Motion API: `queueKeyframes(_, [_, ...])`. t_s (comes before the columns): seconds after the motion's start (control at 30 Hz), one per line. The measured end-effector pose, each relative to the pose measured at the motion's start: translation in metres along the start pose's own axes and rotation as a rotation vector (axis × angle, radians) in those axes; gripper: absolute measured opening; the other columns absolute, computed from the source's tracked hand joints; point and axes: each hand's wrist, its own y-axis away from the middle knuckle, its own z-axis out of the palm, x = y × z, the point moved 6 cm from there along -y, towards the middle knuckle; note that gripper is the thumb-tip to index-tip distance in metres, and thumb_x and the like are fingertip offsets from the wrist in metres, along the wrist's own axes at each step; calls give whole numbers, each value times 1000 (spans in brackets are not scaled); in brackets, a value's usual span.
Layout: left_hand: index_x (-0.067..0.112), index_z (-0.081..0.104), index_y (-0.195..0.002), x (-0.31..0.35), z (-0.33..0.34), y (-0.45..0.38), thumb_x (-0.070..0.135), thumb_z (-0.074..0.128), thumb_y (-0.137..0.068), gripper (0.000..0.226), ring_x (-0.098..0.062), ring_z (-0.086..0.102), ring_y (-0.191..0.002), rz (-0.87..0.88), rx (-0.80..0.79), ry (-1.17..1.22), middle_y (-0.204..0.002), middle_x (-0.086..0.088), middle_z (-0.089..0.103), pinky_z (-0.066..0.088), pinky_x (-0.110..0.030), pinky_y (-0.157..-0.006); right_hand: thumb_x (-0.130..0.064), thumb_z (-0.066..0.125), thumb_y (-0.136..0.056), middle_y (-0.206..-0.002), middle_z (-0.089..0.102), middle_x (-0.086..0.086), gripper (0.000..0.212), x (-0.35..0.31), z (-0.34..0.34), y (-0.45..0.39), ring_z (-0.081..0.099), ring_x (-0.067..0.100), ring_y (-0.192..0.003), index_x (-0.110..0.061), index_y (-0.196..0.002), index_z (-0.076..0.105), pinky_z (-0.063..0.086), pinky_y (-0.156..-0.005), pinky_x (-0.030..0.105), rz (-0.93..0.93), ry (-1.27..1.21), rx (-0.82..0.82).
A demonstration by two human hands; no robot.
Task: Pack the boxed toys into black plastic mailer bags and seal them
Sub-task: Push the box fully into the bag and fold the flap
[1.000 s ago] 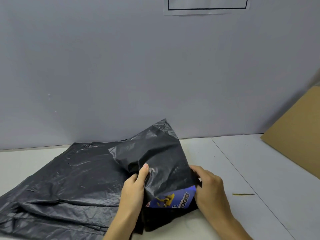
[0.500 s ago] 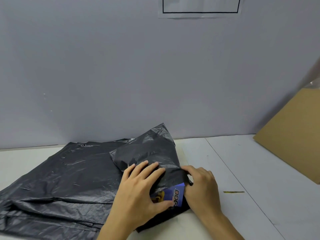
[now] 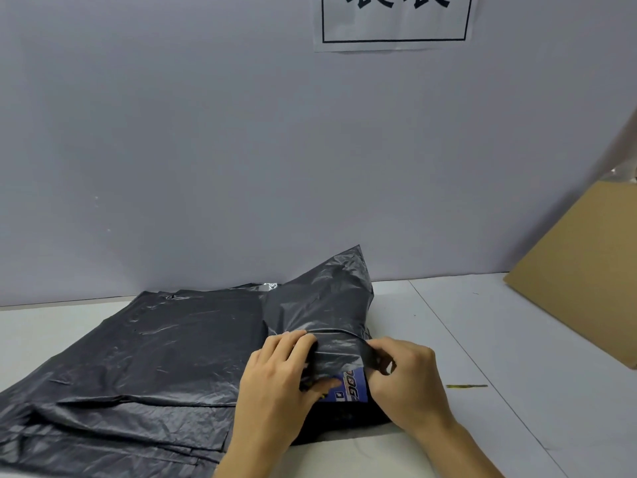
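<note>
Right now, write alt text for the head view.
Both hands, the left hand and the right hand, grip a black mailer bag over a blue toy box on a white table, beside a pile of black bags.

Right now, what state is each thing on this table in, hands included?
Mailer bag: unsealed, far end sticking up, pulled over the box.
Boxed toy: mostly inside the bag, a blue printed patch showing.
Left hand: gripping the bag's edge.
Right hand: pinching the bag's edge.
Stack of black bags: lying flat, wrinkled.
Cardboard sheet: leaning against the wall.
</note>
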Motion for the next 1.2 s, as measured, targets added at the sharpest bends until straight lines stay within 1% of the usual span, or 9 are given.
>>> queueKeyframes(0.17, [18, 68, -105, 3, 3, 0, 45, 92, -59, 58, -21, 63, -86, -34, 30, 16, -103, 4, 65, 55, -32, -64, -11, 83, -74, -81, 74, -5, 22, 0, 0, -1, 66, 12, -68, -17, -94, 73, 56, -58, 14, -15, 36, 4])
queueKeyframes(0.23, [19, 69, -105, 7, 6, -1, 46, 92, -58, 59, -21, 63, -86, -22, 20, 4, -102, 4, 64, 55, -32, -63, -16, 78, -78, -99, 72, -8, 36, 9, 3, -2, 67, 17, -84, -24, -111, 66, 62, -69, 28, 88, 137, -28])
queueKeyframes(0.33, [20, 69, -108, 11, 13, -1, 48, 92, -58, 62, -22, 61, -87, 17, -9, 25, -103, 3, 63, 56, -32, -62, -18, 68, -84, -131, 58, -8, 65, 32, 12, 2, 56, 17, -117, -26, -144, 44, 52, -92, 28, 298, 252, -221])
queueKeyframes(0.47, [29, 59, -131, 5, 26, 1, 56, 85, -63, 77, -25, 44, -125, -26, -88, 80, -136, 1, 50, 60, -33, -68, -22, 61, -91, -99, 68, -5, 10, 35, 13, 5, 58, 13, -82, -27, -99, 60, 52, -69, 22, 336, 270, -267])
queueKeyframes(0.57, [51, 12, -152, -5, 43, 7, 69, 66, -76, 94, -17, -5, -151, -128, -231, 49, -164, 15, -1, 52, -27, -95, -25, 62, -90, -81, 67, -5, 11, 26, 12, 4, 57, 13, -68, -24, -81, 57, 46, -57, 18, 290, 243, -202])
queueKeyframes(0.63, [50, 10, -153, -7, 44, 7, 67, 65, -79, 94, -16, 2, -152, -166, -213, 77, -164, 16, 2, 48, -28, -101, -16, 64, -89, -74, 67, -4, 15, 18, 9, 2, 59, 16, -65, -22, -77, 58, 50, -55, 22, 238, 196, -127])
queueKeyframes(0.83, [19, 59, -136, -19, 27, 5, 30, 92, -65, 79, -35, 51, -129, -281, 105, 279, -144, -6, 53, 52, -42, -89, -5, 66, -88, -87, 71, -6, 18, 12, 7, -2, 65, 16, -78, -16, -102, 72, 59, -70, 32, 153, 137, -77])
queueKeyframes(1.0, [14, 62, -127, -22, 23, 5, 27, 93, -63, 73, -36, 56, -122, -325, 144, 276, -136, -7, 56, 55, -42, -81, -16, 60, -83, -62, 51, -30, 21, -15, 10, 0, 56, 3, -64, -37, -79, 59, 39, -53, 8, 12, -54, -125])
queueKeyframes(1.2, [15, 58, -131, -22, 20, 3, 2, 81, -77, 60, -6, 41, -128, -206, 60, 402, -152, -1, 35, 48, -26, -103, -38, 65, -83, -88, 61, -21, 48, 1, 11, 3, 62, 7, -76, -40, -122, 37, 55, -67, 21, 117, 41, -155])
